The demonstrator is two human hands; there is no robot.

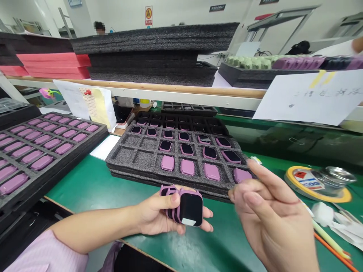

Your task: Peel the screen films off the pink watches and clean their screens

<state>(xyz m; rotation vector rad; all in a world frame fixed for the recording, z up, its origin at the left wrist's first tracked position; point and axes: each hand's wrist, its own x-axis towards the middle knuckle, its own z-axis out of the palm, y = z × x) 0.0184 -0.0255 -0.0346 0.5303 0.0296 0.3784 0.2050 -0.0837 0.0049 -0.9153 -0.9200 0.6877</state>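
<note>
My left hand [159, 215] is closed round a stack of pink watch bodies [184, 207], the front one showing its black screen with a small white tab. My right hand [272, 211] is raised at the right, palm towards me, its fingers curled and partly blurred, with something small and white at the fingertips that I cannot make out. Behind both hands lies a dark foam tray [136, 149] on the green table, with several pink watch bodies set in its pockets, some face up, some face down.
A second foam tray [56, 166] full of pink watch bodies sits at the left. A tape roll [312, 185] with a clear dish, swabs and sticks lie at the right. Stacked foam sheets [153, 53] fill the shelf behind, and a paper note [309, 98] hangs from it.
</note>
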